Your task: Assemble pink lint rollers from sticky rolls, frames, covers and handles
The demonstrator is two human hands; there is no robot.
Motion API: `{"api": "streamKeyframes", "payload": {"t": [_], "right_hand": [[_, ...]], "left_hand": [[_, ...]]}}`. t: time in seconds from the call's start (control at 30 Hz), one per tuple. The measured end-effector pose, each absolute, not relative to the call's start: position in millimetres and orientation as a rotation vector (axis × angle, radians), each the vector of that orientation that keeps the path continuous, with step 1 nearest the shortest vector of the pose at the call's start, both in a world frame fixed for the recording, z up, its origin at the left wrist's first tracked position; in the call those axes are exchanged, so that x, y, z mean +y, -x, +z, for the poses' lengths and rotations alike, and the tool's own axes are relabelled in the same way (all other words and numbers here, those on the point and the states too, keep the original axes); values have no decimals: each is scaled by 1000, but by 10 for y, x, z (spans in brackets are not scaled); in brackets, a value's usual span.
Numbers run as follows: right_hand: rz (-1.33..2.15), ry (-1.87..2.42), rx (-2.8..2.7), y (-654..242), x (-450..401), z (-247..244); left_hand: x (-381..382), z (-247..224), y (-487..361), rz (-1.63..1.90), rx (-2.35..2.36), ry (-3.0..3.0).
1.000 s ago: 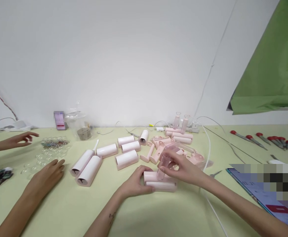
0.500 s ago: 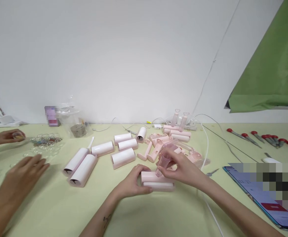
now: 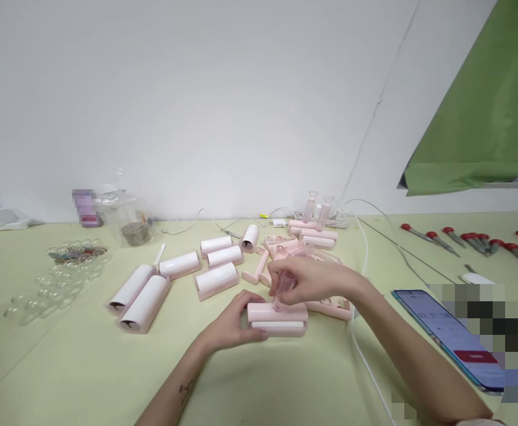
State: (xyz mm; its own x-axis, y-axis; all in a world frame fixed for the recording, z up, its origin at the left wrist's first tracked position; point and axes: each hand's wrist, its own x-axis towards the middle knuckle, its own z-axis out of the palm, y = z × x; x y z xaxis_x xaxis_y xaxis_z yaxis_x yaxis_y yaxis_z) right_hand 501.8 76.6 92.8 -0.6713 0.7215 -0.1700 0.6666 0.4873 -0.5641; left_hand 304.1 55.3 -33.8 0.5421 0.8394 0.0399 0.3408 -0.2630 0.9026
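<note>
A pink lint roller (image 3: 279,312) lies on its side in front of me, with a strip of its white roll showing along the front. My left hand (image 3: 229,324) grips its left end, the thumb along the near side. On top of the roller's middle stands a translucent pink handle (image 3: 286,283). The fingers of my right hand (image 3: 309,278) wrap round this handle from above and hide its upper part. Just behind is a pile of loose pink plastic parts (image 3: 288,247).
Several white rolls (image 3: 216,278) lie to the left. Farther left are clear round-celled plastic trays (image 3: 70,278) and a plastic bag (image 3: 128,222). Two pink rollers with upright handles (image 3: 318,234) stand behind. At right are a white cable (image 3: 360,349), a phone (image 3: 445,331) and red-ended tools (image 3: 476,239).
My right hand has turned over the handle, which now stands more upright on the roller. Another person's two hands have left the trays on the left. The view has shifted slightly.
</note>
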Motion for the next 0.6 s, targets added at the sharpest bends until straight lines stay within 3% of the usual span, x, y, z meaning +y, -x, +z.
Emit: {"api": "streamKeyframes", "payload": {"t": [0.4, 0.6], "right_hand": [[868, 1115, -2795, -4915, 805, 955], [888, 1147, -2610, -4977, 742, 853]], "left_hand": [[489, -403, -3049, 759, 905, -1775], [309, -391, -3165, 836, 1260, -1778]]}}
